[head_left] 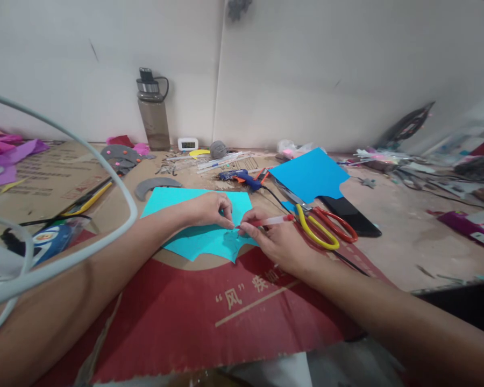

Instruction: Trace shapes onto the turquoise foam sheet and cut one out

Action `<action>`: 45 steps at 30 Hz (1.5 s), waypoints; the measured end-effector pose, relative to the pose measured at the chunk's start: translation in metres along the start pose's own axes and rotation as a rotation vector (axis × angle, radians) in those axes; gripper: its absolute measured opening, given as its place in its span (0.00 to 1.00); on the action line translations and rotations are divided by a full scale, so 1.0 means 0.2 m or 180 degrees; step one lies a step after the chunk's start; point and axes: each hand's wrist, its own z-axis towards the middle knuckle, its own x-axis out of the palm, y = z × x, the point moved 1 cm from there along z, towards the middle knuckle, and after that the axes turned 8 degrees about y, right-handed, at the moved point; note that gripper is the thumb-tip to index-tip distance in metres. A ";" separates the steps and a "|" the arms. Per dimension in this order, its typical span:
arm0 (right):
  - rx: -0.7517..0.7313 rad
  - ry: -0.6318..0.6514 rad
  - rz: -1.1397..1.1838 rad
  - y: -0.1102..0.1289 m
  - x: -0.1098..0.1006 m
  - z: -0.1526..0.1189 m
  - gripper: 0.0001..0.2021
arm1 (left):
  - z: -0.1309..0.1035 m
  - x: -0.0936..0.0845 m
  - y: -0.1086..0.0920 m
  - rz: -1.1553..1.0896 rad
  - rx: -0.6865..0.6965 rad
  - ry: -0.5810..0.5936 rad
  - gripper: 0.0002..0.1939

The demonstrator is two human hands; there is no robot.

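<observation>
A turquoise sheet [185, 207] with a scalloped, pointed lower edge lies on the red and brown cardboard. My left hand [213, 209] is closed, its fingers curled and the thumb and fingertips pressed on the sheet near its middle. In my right hand [274, 236] is a slim red pen [277, 220], gripped near its tip. That tip meets the sheet close to my left fingertips. Faint drawn lines show on the turquoise beneath my hands. Whether a small piece lies under my left fingertips, I cannot tell.
Scissors [318, 228] with yellow and red handles lie right of my right hand, beside a blue sheet [312, 174] and a black phone [350, 215]. A blue glue gun [242, 177] rests behind the turquoise sheet. A bottle [153, 115] stands at the wall. A white cable [116, 177] arches across the left.
</observation>
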 end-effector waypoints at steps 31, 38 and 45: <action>-0.0019 0.0119 -0.0036 0.02 -0.02 0.01 0.08 | 0.02 0.01 -0.02 0.0188 -0.0267 0.0019 0.12; -0.0260 0.0040 0.0113 0.06 0.00 0.07 0.09 | 0.02 0.02 -0.02 0.0226 -0.0262 0.0048 0.12; 0.0042 -0.0275 0.0576 -0.02 0.01 0.07 0.10 | 0.02 0.02 -0.04 0.0284 -0.0292 -0.0070 0.12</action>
